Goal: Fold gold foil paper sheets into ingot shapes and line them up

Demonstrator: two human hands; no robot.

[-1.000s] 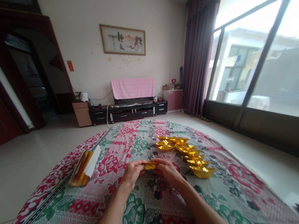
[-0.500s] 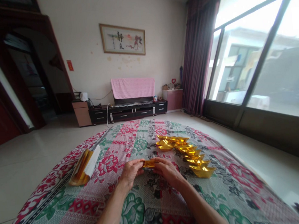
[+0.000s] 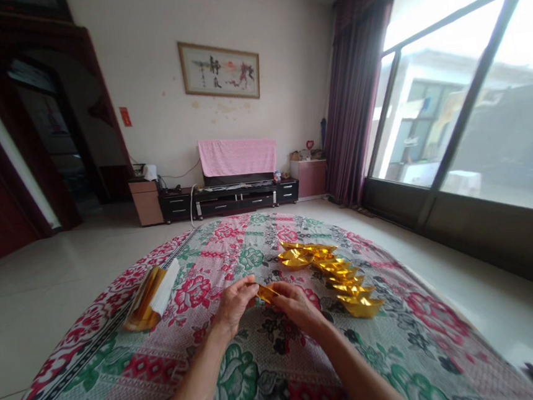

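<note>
A small folded piece of gold foil paper (image 3: 266,293) is stretched between my two hands, tilted down toward the right. My left hand (image 3: 235,302) pinches its left end between thumb and fingers. At the other end, the fingers of my right hand (image 3: 297,303) are closed on it and cover part of it. Several folded gold paper ingots (image 3: 362,303), shaped like little boats, lie in a curved row to the right of my hands. On the left rests a stack of gold and white paper sheets (image 3: 150,300), slightly curled.
A flowered cloth (image 3: 169,370) in red, green and grey covers the round table under my hands. Beyond it stand a low black cabinet (image 3: 236,201) and a screen draped with a pink cloth (image 3: 238,156). Large windows (image 3: 463,102) line the right side.
The gold foil paper has gone from nearly level to tilted, its right end now lower. My right hand has shifted slightly down. The ingots and the paper stack stay put.
</note>
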